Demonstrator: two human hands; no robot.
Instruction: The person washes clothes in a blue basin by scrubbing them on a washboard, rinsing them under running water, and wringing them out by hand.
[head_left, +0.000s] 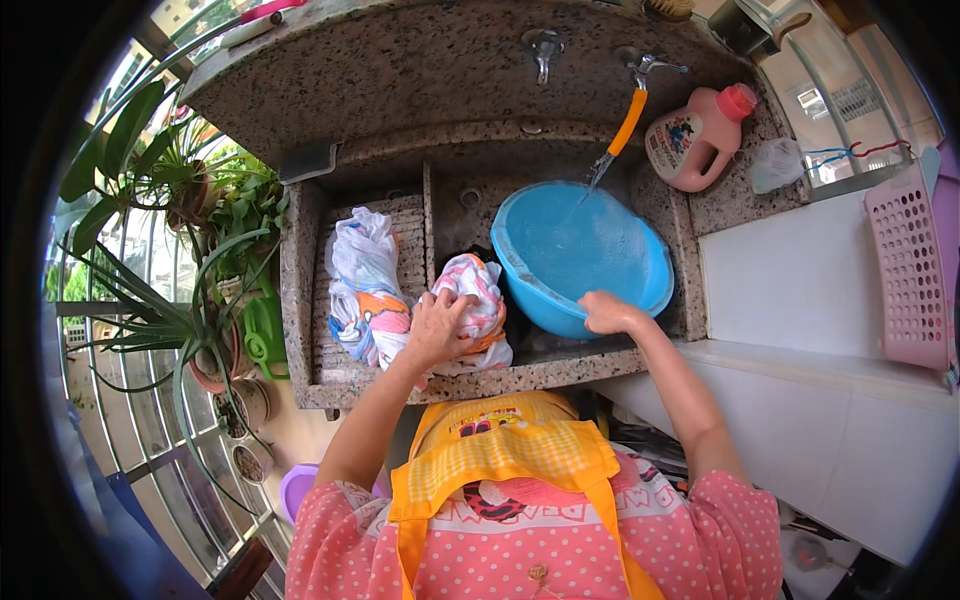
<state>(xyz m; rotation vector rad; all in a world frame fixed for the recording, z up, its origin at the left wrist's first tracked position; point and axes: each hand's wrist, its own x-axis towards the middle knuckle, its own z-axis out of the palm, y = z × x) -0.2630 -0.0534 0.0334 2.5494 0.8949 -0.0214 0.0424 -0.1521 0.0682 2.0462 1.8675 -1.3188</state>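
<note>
My left hand (442, 326) rests with bent fingers on a bunched wet cloth (480, 289), white with pink and orange print, at the front of the stone sink. Just left of it, a twisted printed cloth (364, 255) lies on the ribbed washboard (401, 217). My right hand (611, 311) grips the near rim of a blue plastic basin (555, 315), which sits tilted in the right compartment. Cloudy water (577, 247) fills much of the basin. Water runs into it from an orange hose (628, 124) on the tap (645, 67).
A pink detergent bottle (694, 142) stands on the right ledge beside a clear plastic bag (776, 165). A second tap (543, 52) is on the back wall. Potted plants (187, 322) and a green watering can (264, 334) are at left. A pink perforated basket (907, 262) stands far right.
</note>
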